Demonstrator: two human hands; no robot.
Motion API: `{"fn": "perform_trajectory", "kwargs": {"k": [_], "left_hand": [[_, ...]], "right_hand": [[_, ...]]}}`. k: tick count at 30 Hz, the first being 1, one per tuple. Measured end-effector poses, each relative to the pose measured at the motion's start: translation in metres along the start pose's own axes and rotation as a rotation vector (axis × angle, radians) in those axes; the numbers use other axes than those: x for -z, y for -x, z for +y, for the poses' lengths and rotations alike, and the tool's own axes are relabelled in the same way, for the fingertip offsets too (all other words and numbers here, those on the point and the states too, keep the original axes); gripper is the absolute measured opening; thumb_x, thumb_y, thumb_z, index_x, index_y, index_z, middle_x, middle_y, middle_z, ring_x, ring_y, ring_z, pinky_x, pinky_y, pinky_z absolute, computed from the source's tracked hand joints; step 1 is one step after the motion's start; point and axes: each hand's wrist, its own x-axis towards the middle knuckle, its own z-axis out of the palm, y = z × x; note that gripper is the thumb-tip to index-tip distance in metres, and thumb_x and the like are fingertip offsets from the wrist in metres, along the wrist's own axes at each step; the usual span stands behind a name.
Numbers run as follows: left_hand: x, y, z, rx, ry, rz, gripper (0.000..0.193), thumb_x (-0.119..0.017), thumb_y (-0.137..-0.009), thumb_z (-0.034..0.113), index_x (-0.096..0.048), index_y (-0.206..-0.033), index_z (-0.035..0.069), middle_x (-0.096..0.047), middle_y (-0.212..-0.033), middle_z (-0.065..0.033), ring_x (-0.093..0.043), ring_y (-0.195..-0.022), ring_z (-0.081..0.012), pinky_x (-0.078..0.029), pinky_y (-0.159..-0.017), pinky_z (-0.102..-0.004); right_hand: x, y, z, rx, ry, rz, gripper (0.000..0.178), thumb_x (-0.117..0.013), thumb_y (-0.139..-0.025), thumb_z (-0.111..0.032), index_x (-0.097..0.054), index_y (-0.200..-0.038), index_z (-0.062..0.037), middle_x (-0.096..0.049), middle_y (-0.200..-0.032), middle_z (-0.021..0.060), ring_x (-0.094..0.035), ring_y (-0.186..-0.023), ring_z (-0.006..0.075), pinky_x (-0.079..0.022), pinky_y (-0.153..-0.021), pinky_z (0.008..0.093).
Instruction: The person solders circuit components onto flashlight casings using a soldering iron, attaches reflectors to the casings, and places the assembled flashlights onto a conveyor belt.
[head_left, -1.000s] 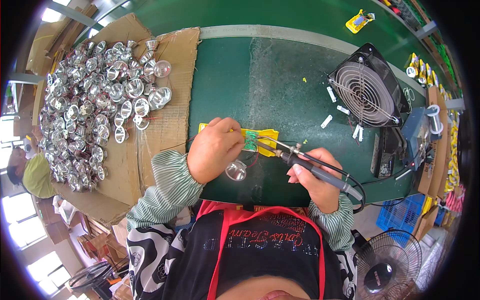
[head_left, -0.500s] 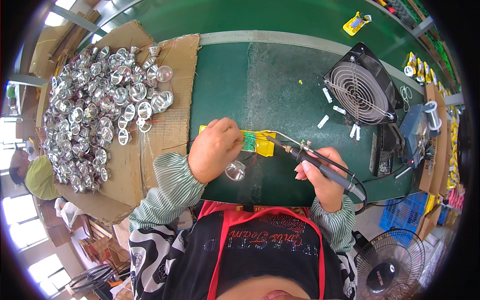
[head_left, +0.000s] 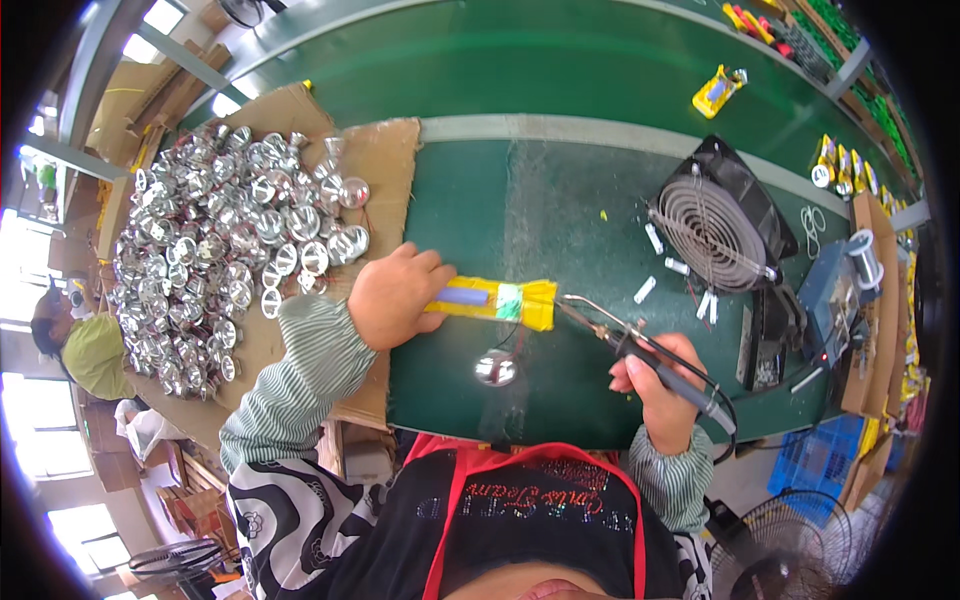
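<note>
My left hand (head_left: pixel 396 298) grips the left end of a long yellow plastic casing (head_left: pixel 541 304) lying over the green bench. A purple cylinder (head_left: pixel 463 296), which looks like a battery cell, shows in the casing beside my fingers. Further right in it sits a small green circuit board (head_left: pixel 509 302). Thin wires run from the board to a shiny reflector cup (head_left: pixel 495 367) on the bench just nearer to me. My right hand (head_left: pixel 662 392) is closed around a soldering iron (head_left: pixel 672 378); its tip is close to the casing's right end, apparently apart from it.
Many reflector cups with wires (head_left: pixel 200 255) are heaped on cardboard (head_left: pixel 385 200) at left. A black fan with a wire guard (head_left: pixel 712 235) stands at right, small white pieces (head_left: pixel 645 290) beside it. Behind these are a blue soldering station (head_left: pixel 828 290) and a solder spool (head_left: pixel 864 260).
My left hand has slid left along the casing, uncovering the purple cylinder. The soldering iron's tip has drawn back right from beside the board. The whole view has shifted somewhat.
</note>
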Motion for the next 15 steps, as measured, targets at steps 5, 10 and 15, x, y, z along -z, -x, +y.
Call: {"fn": "perform_trajectory", "kwargs": {"k": [5,10,15], "left_hand": [[0.019,-0.104,-0.024,0.014,-0.078,0.185,0.039,-0.073,-0.072,0.038,-0.067,-0.094,0.007,-0.063,-0.090,-0.0100,-0.063,-0.088,-0.0276,-0.053,-0.075,-0.0389],[0.036,-0.258,-0.022,0.179,0.115,0.181,0.044,-0.070,-0.072,0.043,-0.072,-0.087,0.002,-0.068,-0.078,-0.0170,-0.068,-0.074,-0.0323,-0.054,-0.071,-0.0421],[0.033,-0.365,-0.005,0.331,0.360,0.299,0.054,-0.071,-0.075,0.047,-0.067,-0.102,0.001,-0.069,-0.091,-0.0159,-0.068,-0.088,-0.0298,-0.054,-0.080,-0.0399]], "right_hand": [[0.009,-0.006,0.001,0.016,-0.003,0.102,0.017,-0.064,-0.084,0.002,-0.054,-0.098,0.0046,-0.068,-0.077,0.0172,-0.066,-0.061,0.0182,-0.056,-0.057,0.0286],[0.016,-0.015,0.004,0.011,-0.012,0.141,0.019,-0.065,-0.084,0.001,-0.053,-0.099,0.0050,-0.067,-0.076,0.0179,-0.067,-0.061,0.0200,-0.057,-0.058,0.0289],[0.019,-0.026,0.007,-0.035,0.012,0.197,0.019,-0.066,-0.085,0.001,-0.053,-0.098,0.0054,-0.067,-0.076,0.0182,-0.067,-0.062,0.0210,-0.057,-0.058,0.0296]]}}
